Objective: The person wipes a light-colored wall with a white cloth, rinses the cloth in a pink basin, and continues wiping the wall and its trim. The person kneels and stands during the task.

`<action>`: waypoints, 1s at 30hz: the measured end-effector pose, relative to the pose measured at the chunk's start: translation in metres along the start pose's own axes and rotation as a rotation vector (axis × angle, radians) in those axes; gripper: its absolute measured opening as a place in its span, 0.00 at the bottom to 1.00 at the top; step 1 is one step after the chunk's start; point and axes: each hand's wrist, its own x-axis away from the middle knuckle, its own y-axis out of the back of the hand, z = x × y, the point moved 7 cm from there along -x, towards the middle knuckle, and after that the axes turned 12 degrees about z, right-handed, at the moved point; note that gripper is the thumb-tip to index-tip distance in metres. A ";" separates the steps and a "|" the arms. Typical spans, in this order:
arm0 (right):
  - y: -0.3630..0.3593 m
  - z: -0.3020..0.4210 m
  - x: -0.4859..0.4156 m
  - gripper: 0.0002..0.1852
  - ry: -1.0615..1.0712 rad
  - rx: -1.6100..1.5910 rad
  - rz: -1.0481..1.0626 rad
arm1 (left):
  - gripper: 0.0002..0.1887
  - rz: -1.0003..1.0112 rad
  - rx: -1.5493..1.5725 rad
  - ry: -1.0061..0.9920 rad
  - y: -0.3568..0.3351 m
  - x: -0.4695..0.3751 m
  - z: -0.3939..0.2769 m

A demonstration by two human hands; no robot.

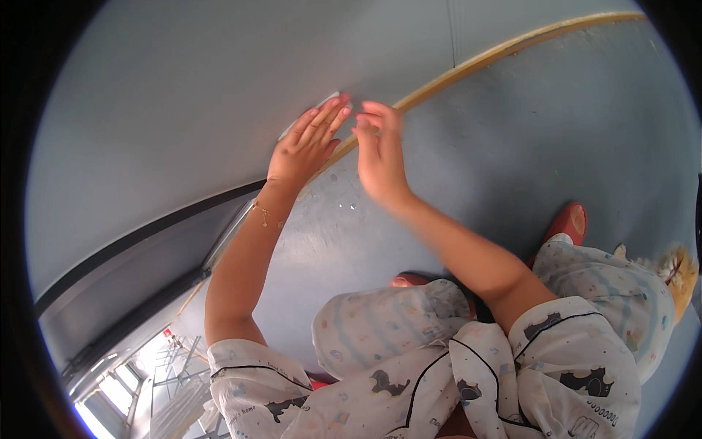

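My left hand (301,142) lies flat against the grey wall (192,99), just above the wooden baseboard strip. Under its fingers is a thin white sheet (286,131), mostly covered; only its edges show, and I cannot tell whether it is paper or cloth. A thin chain bracelet (263,209) circles the left wrist. Close by on the right, my right hand (381,153) hovers in front of the tan strip (425,94), slightly blurred. Its fingers are bent and apart, and no object shows in them.
A grey floor (351,241) stretches below the wall. Red slippers (567,222) are on my feet. An orange furry animal (680,274) is beside my leg at the right. To the left are a black door frame (148,230), a metal rack (181,362) and a window (118,387).
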 end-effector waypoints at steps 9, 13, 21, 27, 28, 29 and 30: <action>-0.068 0.025 0.066 0.31 0.674 0.584 0.429 | 0.36 0.190 -0.592 -0.292 -0.021 0.009 -0.003; -0.050 0.028 0.057 0.32 0.579 0.571 0.430 | 0.38 0.264 -0.746 -0.440 -0.038 0.003 -0.039; 0.010 -0.030 0.044 0.38 0.230 0.601 0.259 | 0.37 0.196 -0.884 -0.507 -0.057 -0.038 -0.112; -0.030 -0.100 0.001 0.55 -0.374 -0.357 0.193 | 0.34 0.326 0.421 -0.572 -0.038 -0.023 -0.094; -0.047 -0.112 0.007 0.57 -0.595 -0.466 0.213 | 0.34 0.343 0.933 -0.542 -0.037 -0.019 -0.085; -0.069 -0.108 0.008 0.58 -0.576 -0.482 0.284 | 0.35 0.346 1.449 -0.477 -0.041 -0.009 -0.073; -0.093 -0.104 0.013 0.60 -0.577 -0.497 0.330 | 0.37 0.330 1.964 -0.370 -0.052 0.006 -0.060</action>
